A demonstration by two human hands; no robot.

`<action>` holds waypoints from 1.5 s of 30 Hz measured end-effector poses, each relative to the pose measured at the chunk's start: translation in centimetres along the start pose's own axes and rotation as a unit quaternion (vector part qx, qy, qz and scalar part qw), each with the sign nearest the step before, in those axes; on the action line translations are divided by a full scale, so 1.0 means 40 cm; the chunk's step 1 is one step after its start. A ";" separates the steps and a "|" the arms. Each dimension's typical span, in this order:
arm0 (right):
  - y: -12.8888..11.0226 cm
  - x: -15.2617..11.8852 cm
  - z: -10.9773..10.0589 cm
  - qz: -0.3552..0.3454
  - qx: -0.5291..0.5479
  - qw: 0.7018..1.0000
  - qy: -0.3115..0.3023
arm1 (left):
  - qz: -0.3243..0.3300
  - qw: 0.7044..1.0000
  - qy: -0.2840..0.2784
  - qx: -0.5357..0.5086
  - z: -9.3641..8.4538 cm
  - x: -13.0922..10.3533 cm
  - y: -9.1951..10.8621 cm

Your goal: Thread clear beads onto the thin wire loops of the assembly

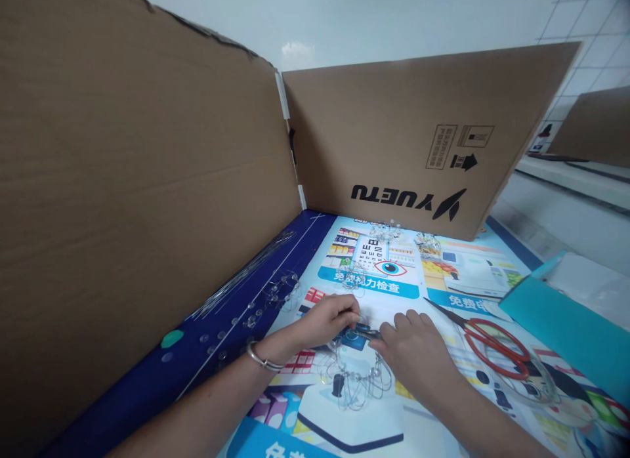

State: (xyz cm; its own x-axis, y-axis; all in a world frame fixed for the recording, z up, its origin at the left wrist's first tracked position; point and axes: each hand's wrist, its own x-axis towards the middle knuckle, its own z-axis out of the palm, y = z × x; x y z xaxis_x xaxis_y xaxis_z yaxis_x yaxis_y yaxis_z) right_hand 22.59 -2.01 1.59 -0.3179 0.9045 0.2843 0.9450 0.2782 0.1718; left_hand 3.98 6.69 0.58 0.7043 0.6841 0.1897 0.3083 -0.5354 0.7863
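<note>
My left hand [339, 315], with a silver bangle on its wrist, is closed in a pinch on thin wire of a beaded wire piece [363, 378]. In my right hand [411, 340] is a pair of small pliers [368, 333], their jaws pointing left to the fingertips of my left hand. Clear beads and thin wire loops of the piece hang or lie just below both hands; whether it rests on the table I cannot tell. The exact spot where the pliers meet the wire is too small to make out.
Red-handled scissors [497, 348] lie at right, by a clear coil [541, 384] and a teal box [566, 320]. Loose beads [251, 319], straight wires [241, 277] and a green disc [172, 339] lie left. Beaded wire clusters [386, 231] sit behind. Cardboard panels [384, 130] wall the left and back.
</note>
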 end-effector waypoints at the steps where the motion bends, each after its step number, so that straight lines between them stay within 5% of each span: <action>1: 0.001 0.000 0.000 -0.002 0.002 1.000 0.000 | 0.001 1.000 0.000 -0.001 0.001 0.000 -0.001; 45: -0.009 0.000 -0.016 0.000 -0.012 1.000 0.007 | 0.004 1.000 -0.013 0.016 -0.009 0.001 -0.004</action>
State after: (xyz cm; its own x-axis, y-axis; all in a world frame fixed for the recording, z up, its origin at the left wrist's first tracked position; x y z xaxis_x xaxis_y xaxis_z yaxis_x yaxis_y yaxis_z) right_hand 22.20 -2.31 2.13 -0.3191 0.9001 0.2965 0.9430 0.2706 0.1935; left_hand 3.74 6.97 0.69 0.7230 0.6667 0.1810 0.3223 -0.5573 0.7652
